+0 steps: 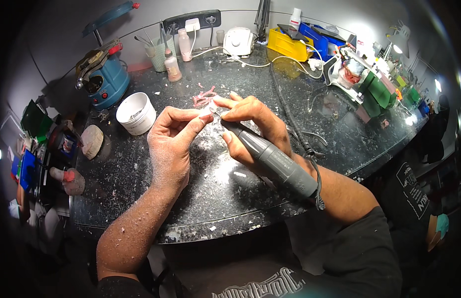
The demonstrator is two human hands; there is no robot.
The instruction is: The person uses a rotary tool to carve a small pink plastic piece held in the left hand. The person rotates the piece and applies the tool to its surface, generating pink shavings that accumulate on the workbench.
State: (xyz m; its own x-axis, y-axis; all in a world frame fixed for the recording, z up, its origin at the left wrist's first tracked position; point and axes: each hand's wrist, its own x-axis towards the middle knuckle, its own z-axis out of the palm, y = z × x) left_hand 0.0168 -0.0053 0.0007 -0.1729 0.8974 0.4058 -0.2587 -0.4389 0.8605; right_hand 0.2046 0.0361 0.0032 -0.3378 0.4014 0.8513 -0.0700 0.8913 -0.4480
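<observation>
At the fingertips of the left hand [171,135], a small pale piece [212,107], probably light and brittle, is pinched, best by its edges, while the seemingly heavier drill [272,161] is grasped round its barrel by the right hand [261,124].

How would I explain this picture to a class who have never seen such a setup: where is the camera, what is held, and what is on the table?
There is no robot here: a person works with bare hands. The one picture comes from a fisheye camera on their head, looking down, so straight edges bend near the rim.

The left hand pinches a small pale piece, partly hidden by the fingers. The right hand grips a thick black tool, its tip close to the piece.

On the dark, dusty table lie pink scraps just beyond the hands. A white tub and a blue machine stand to the left, a yellow bin toward the back.
</observation>
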